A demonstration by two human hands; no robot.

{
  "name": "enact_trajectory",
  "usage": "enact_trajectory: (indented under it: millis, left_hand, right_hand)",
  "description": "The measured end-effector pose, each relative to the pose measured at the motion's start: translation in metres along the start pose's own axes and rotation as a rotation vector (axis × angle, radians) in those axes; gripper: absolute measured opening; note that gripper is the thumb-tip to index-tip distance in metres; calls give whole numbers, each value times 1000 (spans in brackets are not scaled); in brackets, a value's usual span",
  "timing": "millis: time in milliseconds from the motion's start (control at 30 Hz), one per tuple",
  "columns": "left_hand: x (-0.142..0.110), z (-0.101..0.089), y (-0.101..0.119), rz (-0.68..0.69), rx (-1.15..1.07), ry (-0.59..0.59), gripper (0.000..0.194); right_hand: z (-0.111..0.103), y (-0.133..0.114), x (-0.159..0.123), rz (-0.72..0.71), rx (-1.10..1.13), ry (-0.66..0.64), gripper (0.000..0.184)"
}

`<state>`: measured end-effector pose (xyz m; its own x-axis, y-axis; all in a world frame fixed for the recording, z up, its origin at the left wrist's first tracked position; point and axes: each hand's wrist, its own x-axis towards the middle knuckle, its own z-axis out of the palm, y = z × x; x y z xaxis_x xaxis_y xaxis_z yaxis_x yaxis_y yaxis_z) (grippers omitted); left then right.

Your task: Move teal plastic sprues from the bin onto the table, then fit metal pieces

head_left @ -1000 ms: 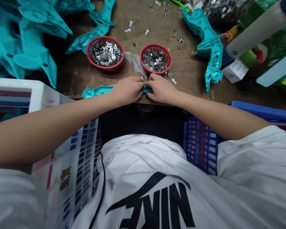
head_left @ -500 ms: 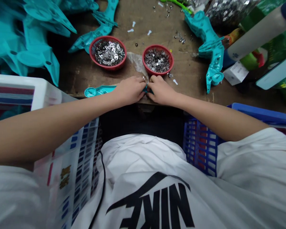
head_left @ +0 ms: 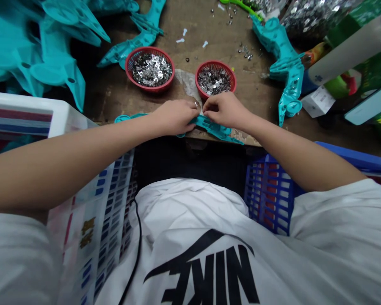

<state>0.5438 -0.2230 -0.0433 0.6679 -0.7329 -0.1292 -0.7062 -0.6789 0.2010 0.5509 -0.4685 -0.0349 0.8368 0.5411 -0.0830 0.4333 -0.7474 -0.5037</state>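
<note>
Scarred wooden desk [head_left: 257, 80] stretches ahead of you, seen from above past your white T-shirt [head_left: 190, 237] with its black logo. At the desk's near edge lies a long teal plastic part [head_left: 214, 128], with a round disc at its left end. Your left hand [head_left: 174, 117] and right hand [head_left: 225, 111] meet over it, both in a closed, pinching grip, the fingers close together on the part, though they hide exactly where each one presses. Just beyond your hands sit two round red plastic baskets, the left basket [head_left: 128, 67] and the right basket [head_left: 216, 63], both filled with small silver metal pieces [head_left: 150, 70]. A crumpled translucent sheet [head_left: 186, 82] lies between and under them. More teal plastic parts are heaped at the upper left [head_left: 47, 63], and another teal plastic part [head_left: 287, 70] lies at the right. Below the desk, a blue plastic crate [head_left: 269, 195] stands by your right side, and a white printed bin [head_left: 92, 220] stands by your left.
</note>
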Motion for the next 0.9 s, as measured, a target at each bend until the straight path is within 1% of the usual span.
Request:
enact_trajectory:
  millis: [67,233,333,433,567,633,700,800,900]
  left_hand:
    - [1,2,-1,9,-37,16,37]
    - [4,12,-10,125,-36,87,42]
    - [5,15,-12,114,-23,68,45]
    - [4,15,-11,83,-25,44,47]
    - [3,13,-9,83,-8,31,49]
    - [2,13,-9,84,5,35,50]
    - [2,13,-9,83,12,33,51]
    - [3,12,-9,72,17,5,52]
    - [3,11,-8,62,27,-22,52]
  right_hand:
    - [2,0,0,-1,-10,-12,36]
    - [1,1,1,58,-43,42,31]
    - [-2,8,4,93,-67,76,32]
    - [-3,23,7,105,-60,125,33]
    - [-6,35,11,49,-37,164,35]
    - [-7,33,11,18,-35,155,37]
    - [-7,25,9,6,-36,131,37]
    - [-6,12,5,7,-22,97,36]
    - [-5,5,3,-3,-16,60,36]
